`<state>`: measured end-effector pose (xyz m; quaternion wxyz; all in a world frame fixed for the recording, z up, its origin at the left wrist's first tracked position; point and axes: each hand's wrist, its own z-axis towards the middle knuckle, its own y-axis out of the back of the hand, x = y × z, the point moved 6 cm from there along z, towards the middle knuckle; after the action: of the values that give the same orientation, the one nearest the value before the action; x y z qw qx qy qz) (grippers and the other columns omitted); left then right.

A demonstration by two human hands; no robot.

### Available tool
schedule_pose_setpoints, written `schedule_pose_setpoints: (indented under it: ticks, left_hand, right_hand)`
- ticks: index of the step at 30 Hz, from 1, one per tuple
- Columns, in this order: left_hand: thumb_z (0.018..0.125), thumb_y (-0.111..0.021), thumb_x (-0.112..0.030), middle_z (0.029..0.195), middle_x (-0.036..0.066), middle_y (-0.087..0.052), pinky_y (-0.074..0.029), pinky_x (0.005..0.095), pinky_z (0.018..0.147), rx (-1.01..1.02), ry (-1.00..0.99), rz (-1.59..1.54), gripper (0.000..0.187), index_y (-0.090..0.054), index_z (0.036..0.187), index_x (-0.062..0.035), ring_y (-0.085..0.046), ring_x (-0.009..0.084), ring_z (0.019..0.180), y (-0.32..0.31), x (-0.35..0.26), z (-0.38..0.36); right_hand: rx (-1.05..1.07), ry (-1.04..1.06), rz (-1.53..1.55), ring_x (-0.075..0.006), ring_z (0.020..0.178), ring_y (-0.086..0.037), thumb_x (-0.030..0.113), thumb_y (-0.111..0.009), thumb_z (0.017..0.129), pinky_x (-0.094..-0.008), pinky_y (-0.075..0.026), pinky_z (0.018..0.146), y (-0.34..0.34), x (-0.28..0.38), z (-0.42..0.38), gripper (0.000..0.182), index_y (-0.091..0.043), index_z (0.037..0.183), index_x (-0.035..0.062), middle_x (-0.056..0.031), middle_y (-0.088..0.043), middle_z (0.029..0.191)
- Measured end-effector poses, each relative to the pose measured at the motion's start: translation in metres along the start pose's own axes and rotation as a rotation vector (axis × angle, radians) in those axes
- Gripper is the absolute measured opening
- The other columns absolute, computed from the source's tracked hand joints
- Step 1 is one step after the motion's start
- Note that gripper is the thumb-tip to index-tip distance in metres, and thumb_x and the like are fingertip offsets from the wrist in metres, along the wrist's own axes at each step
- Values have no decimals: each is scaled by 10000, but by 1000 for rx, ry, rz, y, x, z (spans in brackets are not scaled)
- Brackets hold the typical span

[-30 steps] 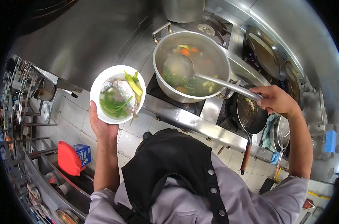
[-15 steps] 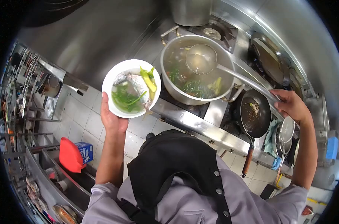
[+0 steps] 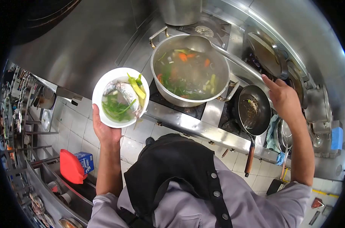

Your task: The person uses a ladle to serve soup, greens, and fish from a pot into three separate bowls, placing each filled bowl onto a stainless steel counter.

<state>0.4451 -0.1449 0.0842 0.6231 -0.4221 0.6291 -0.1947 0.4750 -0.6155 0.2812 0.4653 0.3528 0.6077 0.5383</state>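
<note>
A white bowl (image 3: 98, 88) with fish, green leaves, a green pepper and broth rests in my left hand (image 3: 106, 131), the fingers round its lower left rim. My right hand (image 3: 282, 93) grips the handle end of a long metal ladle (image 3: 237, 60), index finger stretched along the handle. The ladle's head lies at the far rim of a large metal pot (image 3: 172, 95), partly in the soup. Red and orange pieces, greens and a pepper float in the cloudy broth.
A black frying pan (image 3: 266, 123) with bits of food sits on the stove edge (image 3: 203, 125) right of the pot. Behind stands a tall metal pot (image 3: 180, 11). Lower left are a red plastic item (image 3: 70, 167), a blue box (image 3: 86, 161) and a sink unit (image 3: 66, 193).
The ladle's head has moved from mid-pot to the far rim, showing more soup. The bowl appears lower and further left, and the pot also appears shifted left.
</note>
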Motion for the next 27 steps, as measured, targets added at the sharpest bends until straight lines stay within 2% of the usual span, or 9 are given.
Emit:
schedule_pose_setpoints:
  ticks: [6,8,11,13,14,16,17,22,27]
  left_hand:
    - [1061,-358,-363,1313,137,-568,-444,427,1042,41,7,-6,467,-465,1365,-25,-560,261,1207,-2,-1,0]
    - [1061,-355,-361,1312,138,-569,-445,426,1041,49,10,-8,467,-464,1365,-24,-561,261,1205,-2,-2,0]
    - [1061,-356,-359,1313,140,-568,-445,427,1040,34,12,-3,467,-462,1365,-21,-561,262,1206,0,-2,1]
    - [1061,-355,-357,1317,140,-566,-444,429,1045,65,12,4,468,-462,1363,-17,-560,264,1208,0,-3,1]
    - [1061,-355,-357,1317,140,-566,-444,429,1045,67,12,3,468,-462,1363,-17,-560,264,1208,-1,-4,0]
    - [1058,-359,-363,1320,142,-564,-441,430,1052,54,32,-2,478,-458,1366,-10,-558,267,1213,-4,-4,0]
    - [1058,-359,-363,1320,142,-564,-441,430,1052,55,27,-6,478,-458,1366,-10,-558,267,1213,-7,-4,-1]
    - [1047,-381,-399,1347,135,-557,-427,440,1067,-20,52,-8,504,-456,1379,-29,-545,276,1237,-9,-3,-2]
    - [1030,-425,-410,1354,138,-550,-424,434,1070,-30,51,-12,523,-466,1372,-17,-543,271,1243,-15,2,-1]
  right_hand:
    - [14,-42,-162,-331,756,-653,8,-570,803,-431,-545,670,-33,30,11,599,-526,1380,161,-146,-582,874]
    - [71,-51,-162,-343,788,-656,15,-550,825,-434,-552,687,-48,32,14,592,-506,1397,163,-163,-592,915]
    - [42,3,-32,-302,694,-650,7,-573,832,-410,-545,651,-56,34,22,605,-496,1411,162,-150,-603,867]
    - [447,-325,660,-182,567,-591,-7,-613,850,-324,-493,541,-57,32,23,567,-494,1399,74,-93,-593,775]
    - [446,-326,660,-182,567,-591,-7,-613,850,-324,-493,541,-59,29,21,567,-494,1399,74,-93,-593,775]
    - [581,-495,1156,-108,522,-531,0,-592,886,-255,-441,492,-72,27,8,519,-474,1392,2,-52,-574,722]
    - [615,-526,1263,-110,514,-532,10,-580,904,-249,-426,462,-70,32,1,502,-460,1390,-23,-52,-583,733]
    - [644,-532,1412,-105,528,-528,9,-560,919,-248,-438,479,-40,57,-31,450,-500,1365,0,-37,-579,732]
    - [518,-556,1382,-107,508,-531,7,-585,892,-246,-431,460,10,64,-57,472,-515,1358,-1,-44,-583,716]
